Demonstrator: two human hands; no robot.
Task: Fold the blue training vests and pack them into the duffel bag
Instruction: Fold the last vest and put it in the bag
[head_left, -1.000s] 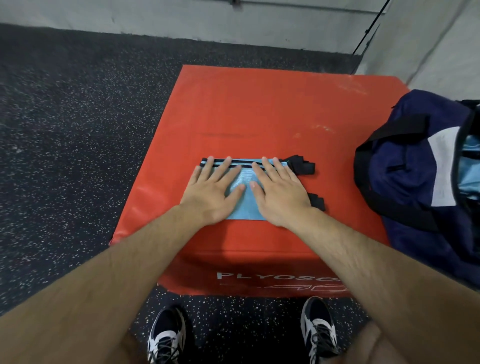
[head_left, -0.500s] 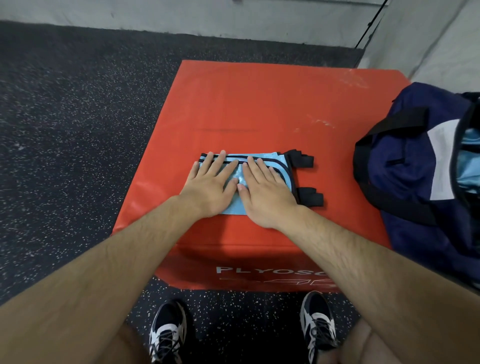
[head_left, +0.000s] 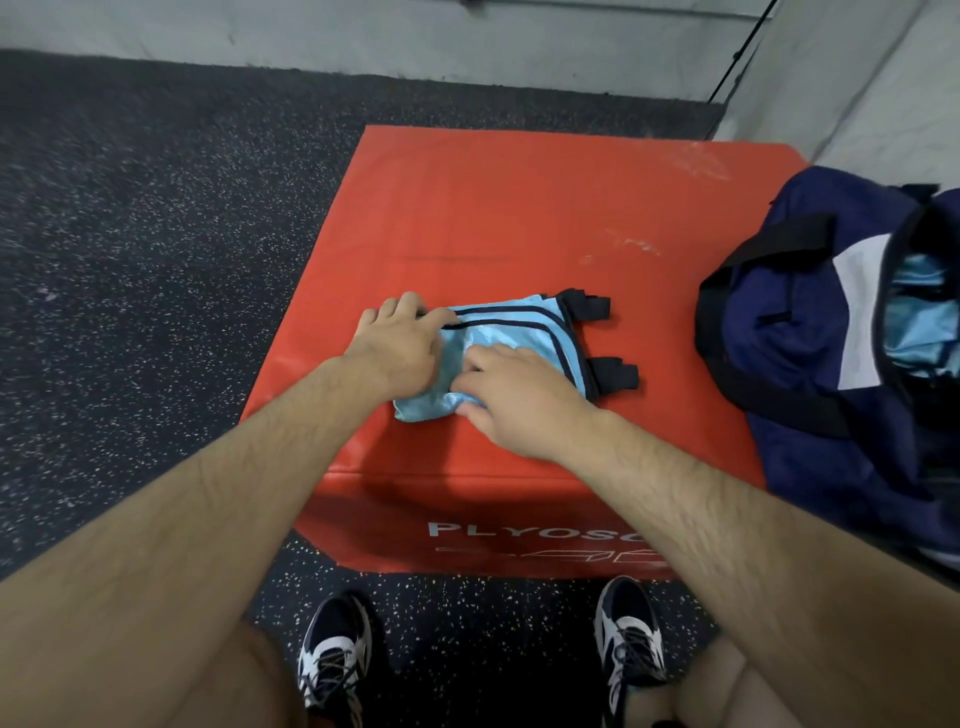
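Left hand: the left hand (head_left: 397, 338) lies knuckles-up on the left end of the vest, its fingers curled down over the far left corner, where they grip the black-trimmed edge.
Right hand: the right hand (head_left: 511, 395) sits on the near half of the vest, fingers bent into the cloth and thumb at the near edge, so that it pinches a bunched fold of fabric.
Hands together: they are just beside each other, with a strip of light blue cloth showing between them.
Training vest: the folded light blue training vest (head_left: 514, 325) lies on top of the plyo box, in its near half, roughly midway between the left and right sides.
Vest axis: its long axis runs left to right across the box, and the thin black stripes follow the same line.
Vest ends: two black strap tabs (head_left: 589, 306) stick out of the right end and point towards the duffel bag; the left end is rumpled and rounded beneath the hands.
Plyo box: the red plyo box (head_left: 493, 208) bears white lettering on its near face, partly hidden by the right forearm.
Duffel bag: the navy duffel bag (head_left: 779, 332) rests on the right side of the box, apart from the vest, with black handles and a white panel; its mouth gapes open.
Bag contents: more light blue fabric (head_left: 914, 322) shows inside the opening.
Floor: dark speckled rubber floor (head_left: 156, 234) surrounds the box.
Shoes: two navy-and-white trainers (head_left: 335, 660) stand on it just before the box.
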